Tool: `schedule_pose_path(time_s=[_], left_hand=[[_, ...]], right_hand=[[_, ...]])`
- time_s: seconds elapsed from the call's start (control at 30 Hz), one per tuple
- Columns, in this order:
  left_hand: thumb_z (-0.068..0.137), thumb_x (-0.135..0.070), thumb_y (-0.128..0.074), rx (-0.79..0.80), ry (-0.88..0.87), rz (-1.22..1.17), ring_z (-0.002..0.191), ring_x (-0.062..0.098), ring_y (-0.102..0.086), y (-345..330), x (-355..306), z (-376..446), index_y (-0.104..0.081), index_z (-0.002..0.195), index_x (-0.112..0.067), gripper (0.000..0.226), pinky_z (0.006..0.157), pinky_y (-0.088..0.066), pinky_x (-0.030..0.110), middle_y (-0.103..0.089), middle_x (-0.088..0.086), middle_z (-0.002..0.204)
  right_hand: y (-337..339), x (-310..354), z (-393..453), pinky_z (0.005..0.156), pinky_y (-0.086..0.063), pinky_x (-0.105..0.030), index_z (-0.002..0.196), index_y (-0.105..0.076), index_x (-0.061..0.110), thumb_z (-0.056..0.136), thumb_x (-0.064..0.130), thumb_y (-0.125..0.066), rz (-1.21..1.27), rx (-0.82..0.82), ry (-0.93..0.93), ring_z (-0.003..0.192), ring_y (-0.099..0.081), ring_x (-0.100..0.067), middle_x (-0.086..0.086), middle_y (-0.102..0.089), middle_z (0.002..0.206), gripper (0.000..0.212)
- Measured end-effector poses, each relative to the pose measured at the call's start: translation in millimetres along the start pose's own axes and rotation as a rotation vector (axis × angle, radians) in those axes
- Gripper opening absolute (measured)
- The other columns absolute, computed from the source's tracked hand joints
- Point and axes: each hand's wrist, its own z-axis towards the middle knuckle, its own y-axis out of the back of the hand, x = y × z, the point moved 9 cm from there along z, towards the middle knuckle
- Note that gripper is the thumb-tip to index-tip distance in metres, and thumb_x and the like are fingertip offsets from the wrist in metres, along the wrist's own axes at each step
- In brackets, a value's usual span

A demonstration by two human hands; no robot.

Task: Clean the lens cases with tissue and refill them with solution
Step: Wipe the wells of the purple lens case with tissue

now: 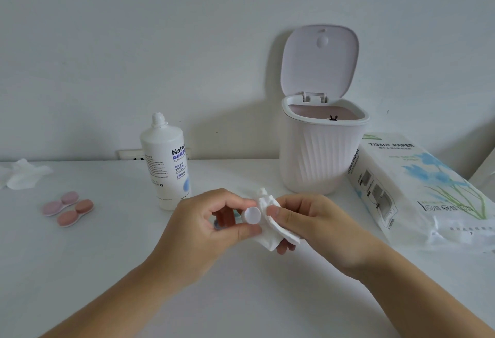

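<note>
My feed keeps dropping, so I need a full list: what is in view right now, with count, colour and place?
Lens cases: two, pink, lids on, side by side on the table's left.
Held case: one, white cap showing with a bit of blue behind it, in the left hand.
Tissue: one, white, crumpled, in the right hand against the held case.
Used tissue: one, white, far left by the wall.
Solution bottle: one, white, upright behind the hands.
Bin: one, white, lid open, right of the bottle.
Tissue pack: one, white with blue flowers, far right.
Table: one, white.
Left hand: grips the held case.
Right hand: pinches the tissue.
</note>
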Motion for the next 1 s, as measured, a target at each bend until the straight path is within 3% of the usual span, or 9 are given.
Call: schedule_pose_path(time_s=[0.23,0.37,0.53,0.63,0.73,0.83,0.9,1.0], left_hand=[[0.068,-0.036,-0.088,0.003,-0.009,0.032,0.063,0.017,-0.054,-4.6,1.7,-1.0,-0.071,0.087,-0.033,0.026,0.066,-0.049,0.036,-0.066,-0.002,0.075],[0.076,-0.034,-0.076,0.043,-0.043,0.092,0.070,0.014,-0.058,-2.0,-1.0,2.4,-0.075,0.096,-0.038,0.021,0.069,-0.049,0.025,-0.067,-0.010,0.083],[0.071,-0.035,-0.079,0.053,-0.023,0.100,0.067,0.013,-0.055,-1.9,-0.2,3.4,-0.077,0.092,-0.038,0.022,0.066,-0.046,0.017,-0.065,-0.016,0.077],[0.058,-0.042,-0.093,0.012,0.027,0.070,0.062,0.019,-0.053,3.7,5.3,2.6,-0.075,0.080,-0.035,0.029,0.063,-0.047,0.029,-0.061,-0.003,0.065],[0.056,-0.038,-0.095,-0.009,0.021,0.029,0.061,0.023,-0.052,1.4,3.0,-0.9,-0.069,0.072,-0.027,0.032,0.064,-0.046,0.038,-0.060,-0.001,0.063],[0.059,-0.035,-0.093,-0.031,-0.011,0.013,0.060,0.022,-0.052,-2.5,-3.2,-1.5,-0.065,0.073,-0.026,0.034,0.060,-0.045,0.031,-0.060,-0.013,0.063],[0.060,-0.037,-0.094,-0.029,-0.004,0.008,0.060,0.021,-0.053,-2.5,-2.7,-0.8,-0.066,0.074,-0.026,0.034,0.060,-0.046,0.029,-0.061,-0.010,0.064],[0.062,-0.032,-0.087,0.022,0.052,-0.029,0.061,0.018,-0.054,-3.6,3.6,-0.3,-0.069,0.075,-0.026,0.023,0.060,-0.048,0.019,-0.062,-0.006,0.066]], right_hand=[[0.1,-1.2,-0.3,0.063,-0.042,-0.031,0.091,-0.071,0.012,0.097,0.044,-0.055,-0.085,-0.007,0.024,0.069,-0.058,-0.021,-0.019,-0.071,0.082,0.036],[-7.5,-6.3,-2.2,0.062,-0.042,-0.028,0.081,-0.067,0.014,0.098,0.042,-0.056,-0.132,0.077,-0.020,0.066,-0.056,-0.021,-0.003,-0.065,0.067,0.034],[-6.8,-7.8,-2.0,0.058,-0.038,-0.028,0.077,-0.067,0.014,0.097,0.041,-0.057,-0.158,0.056,-0.025,0.062,-0.053,-0.020,-0.007,-0.066,0.065,0.035],[-4.1,-7.1,-1.2,0.054,-0.037,-0.020,0.077,-0.068,0.012,0.095,0.041,-0.058,-0.123,0.015,-0.014,0.054,-0.049,-0.014,-0.005,-0.065,0.061,0.035],[-2.6,-7.2,0.4,0.054,-0.036,-0.026,0.079,-0.070,0.012,0.094,0.043,-0.058,-0.060,-0.039,-0.001,0.060,-0.048,-0.022,-0.013,-0.065,0.065,0.037],[-2.1,-8.4,1.9,0.053,-0.035,-0.028,0.077,-0.072,0.015,0.091,0.044,-0.058,0.011,-0.095,0.009,0.061,-0.051,-0.026,-0.012,-0.063,0.066,0.035],[-2.7,-7.9,2.0,0.051,-0.037,-0.023,0.073,-0.073,0.020,0.091,0.042,-0.058,0.036,-0.099,0.013,0.057,-0.055,-0.019,-0.004,-0.063,0.063,0.033],[-4.2,-8.7,1.3,0.051,-0.038,-0.022,0.074,-0.072,0.018,0.092,0.043,-0.059,0.009,-0.043,-0.012,0.055,-0.055,-0.017,-0.007,-0.065,0.065,0.033]])
